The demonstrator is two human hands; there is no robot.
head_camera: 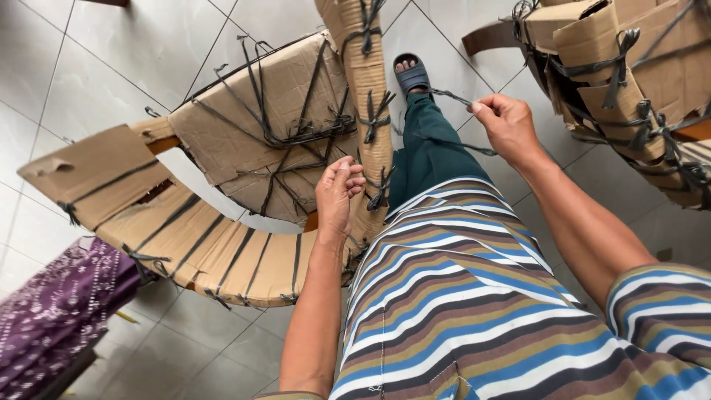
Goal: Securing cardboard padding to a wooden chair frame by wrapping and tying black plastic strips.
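Pulling a dark plastic strap (453,96) taut, you stand over a cardboard-wrapped chair (244,163) laid on a pale tiled floor (126,44). Your right hand (507,126) is raised to the right of the chair's upright wrapped leg (370,81), thumb and forefinger closed in a narrow pinch on the strap's free end. From that pinch the strap runs left and slightly up toward the knots on the leg, passing above your sandalled foot (412,74). Your left hand (337,196) is pressed against the lower part of the same leg, its fingers (348,174) curled loosely together, touching the cardboard; whether they also trap a strap there cannot be told.

The risk, as it looks from here: the grip covers only the very tip of the strap, so a hard tug could slip it out of the pinch and slacken the binding. A sharp pull could also cut the strap into the cardboard edge, or shift the chair if the left hand eases off.

A second wrapped piece of furniture (637,81) sits well to the right of the chair, and purple patterned cloth (52,311) lies below and to its left.
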